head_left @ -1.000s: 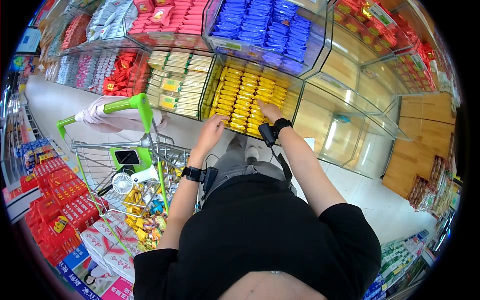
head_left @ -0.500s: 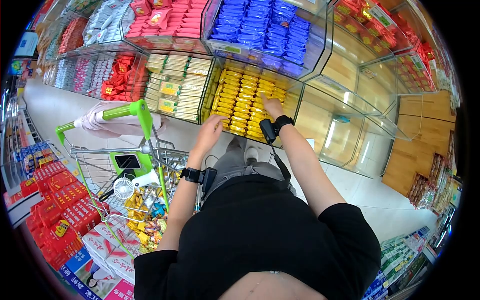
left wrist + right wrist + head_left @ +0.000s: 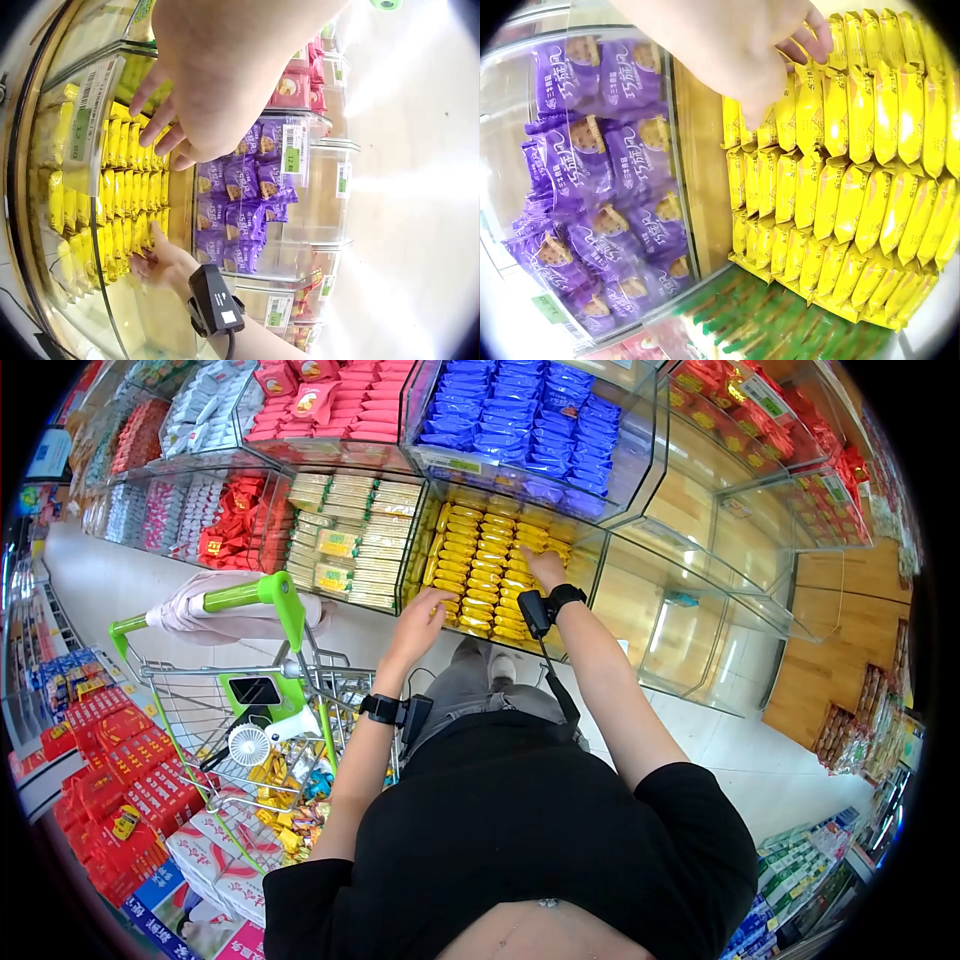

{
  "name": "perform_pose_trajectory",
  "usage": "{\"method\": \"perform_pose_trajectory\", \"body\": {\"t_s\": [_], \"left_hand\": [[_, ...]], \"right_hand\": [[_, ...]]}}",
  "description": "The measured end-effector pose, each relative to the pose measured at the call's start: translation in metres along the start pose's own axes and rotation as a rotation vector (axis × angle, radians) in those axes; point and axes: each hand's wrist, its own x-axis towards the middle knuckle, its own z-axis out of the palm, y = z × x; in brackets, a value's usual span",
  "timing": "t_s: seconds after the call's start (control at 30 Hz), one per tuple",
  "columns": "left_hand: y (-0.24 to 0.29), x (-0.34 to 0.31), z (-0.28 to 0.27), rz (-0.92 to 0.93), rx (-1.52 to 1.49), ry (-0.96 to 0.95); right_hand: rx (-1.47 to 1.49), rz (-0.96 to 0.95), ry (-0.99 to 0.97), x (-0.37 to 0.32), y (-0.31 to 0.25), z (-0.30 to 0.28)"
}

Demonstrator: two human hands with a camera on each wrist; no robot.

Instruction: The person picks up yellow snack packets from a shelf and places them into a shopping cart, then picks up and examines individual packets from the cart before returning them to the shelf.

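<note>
Rows of yellow wrapped snack packets [image 3: 480, 565] stand in a clear-walled bin, seen close up in the right wrist view as upright yellow packets [image 3: 855, 195]. Over the far right rows is my right hand [image 3: 545, 568], its thumb and fingers spread at the packet tops. The left wrist view shows this right hand [image 3: 166, 261] with its index finger stretched along a packet. At the bin's near left edge, my left hand [image 3: 420, 625] hovers with loosely extended fingers. No packet shows in the left hand [image 3: 199, 97].
Purple-blue packets [image 3: 520, 420] fill the bin behind. Pale packs with green trim [image 3: 358, 530] lie in the bin to the left. A shopping cart [image 3: 280, 590] with a small fan [image 3: 249, 744] stands at my left. Glass partitions [image 3: 605, 565] rise between bins.
The right hand has shifted slightly away from me over the yellow packets. My left hand stays nearly still. The cart sits a little lower in the head view.
</note>
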Motion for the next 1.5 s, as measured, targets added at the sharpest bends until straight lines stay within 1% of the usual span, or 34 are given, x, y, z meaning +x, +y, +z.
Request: {"method": "perform_pose_trajectory", "body": {"t_s": [0.07, 0.13, 0.17, 0.23, 0.27, 0.33, 0.37, 0.43, 0.47, 0.53, 0.57, 0.63, 0.67, 0.73, 0.77, 0.83, 0.87, 0.93, 0.97, 1.03, 1.07, 1.13, 1.17, 1.23, 1.27, 1.3, 1.37, 1.5], "left_hand": [[-0.002, 0.001, -0.001, -0.02, -0.002, -0.016], [-0.002, 0.003, -0.002, -0.027, 0.0, -0.021], [-0.002, 0.004, -0.001, -0.031, -0.001, -0.03], [-0.005, 0.005, 0.001, -0.007, 0.012, -0.038], [-0.006, 0.006, 0.002, 0.013, 0.028, -0.036], [-0.005, 0.008, 0.001, 0.024, 0.021, -0.038], [-0.004, 0.009, 0.002, 0.033, 0.014, -0.036], [-0.005, 0.011, 0.004, 0.033, 0.024, -0.044], [-0.005, 0.012, 0.004, 0.035, 0.039, -0.048], [-0.004, 0.013, 0.004, 0.041, 0.027, -0.056], [-0.003, 0.014, 0.003, 0.048, 0.015, -0.065], [-0.002, 0.015, 0.002, 0.04, 0.015, -0.064], [-0.002, 0.017, 0.002, 0.03, 0.013, -0.058], [-0.004, 0.017, 0.001, 0.041, 0.015, -0.049], [-0.006, 0.016, 0.001, 0.05, 0.02, -0.041], [-0.004, 0.015, -0.002, 0.033, 0.012, -0.047], [-0.003, 0.015, -0.004, 0.021, 0.003, -0.057], [-0.004, 0.014, -0.004, 0.022, 0.006, -0.048], [-0.004, 0.014, -0.004, 0.023, 0.006, -0.042], [-0.005, 0.015, -0.004, 0.016, 0.005, -0.049], [-0.005, 0.015, -0.004, 0.007, 0.007, -0.052], [-0.006, 0.016, -0.004, 0.024, -0.004, -0.037], [-0.006, 0.016, -0.003, 0.042, -0.011, -0.026], [-0.008, 0.016, -0.002, 0.04, -0.007, -0.036], [-0.01, 0.016, -0.002, 0.038, -0.002, -0.048], [-0.01, 0.016, -0.003, 0.037, -0.002, -0.049], [-0.009, 0.015, -0.002, 0.025, -0.002, -0.053], [-0.011, 0.016, -0.004, 0.058, 0.003, -0.053]], "right_hand": [[0.031, 0.032, 0.011, 0.004, 0.0, 0.004], [-0.06, -0.048, 0.043, 0.011, 0.0, 0.009], [-0.057, -0.041, 0.044, 0.014, 0.002, 0.012], [-0.103, -0.103, 0.143, 0.022, 0.01, 0.016], [-0.102, -0.099, 0.147, 0.025, 0.015, 0.017], [0.154, 0.026, 0.035, 0.028, 0.022, 0.014], [0.153, 0.029, 0.036, 0.029, 0.025, 0.014], [0.228, 0.131, 0.019, 0.02, 0.027, 0.009], [0.227, 0.131, 0.02, 0.018, 0.025, 0.006], [0.038, -0.056, 0.024, 0.004, 0.009, -0.003], [0.041, -0.054, 0.026, 0.005, 0.007, -0.004], [0.058, 0.034, -0.082, 0.01, 0.003, -0.004], [0.058, 0.033, -0.079, 0.01, 0.001, 0.0], [0.035, 0.058, 0.284, 0.009, 0.001, 0.014], [0.032, 0.056, 0.281, 0.012, 0.001, 0.015], [0.098, 0.103, 0.131, 0.024, 0.0, 0.018], [0.098, 0.1, 0.129, 0.03, -0.003, 0.019], [0.013, 0.178, 0.121, 0.039, -0.003, 0.023], [0.013, 0.182, 0.123, 0.042, 0.001, 0.022], [-0.016, 0.161, -0.011, 0.032, -0.008, 0.005], [-0.018, 0.161, -0.011, 0.029, -0.013, 0.001], [0.098, 0.2, 0.002, 0.033, -0.015, -0.001], [0.094, 0.201, 0.001, 0.035, -0.014, 0.002], [0.08, 0.181, 0.092, 0.045, -0.013, 0.011], [0.049, 0.246, 0.074, 0.053, -0.014, 0.014], [0.049, 0.247, 0.072, 0.052, -0.013, 0.015], [0.05, 0.097, 0.194, 0.049, -0.007, 0.016], [0.121, 0.121, 0.15, 0.044, -0.007, 0.003]]}}
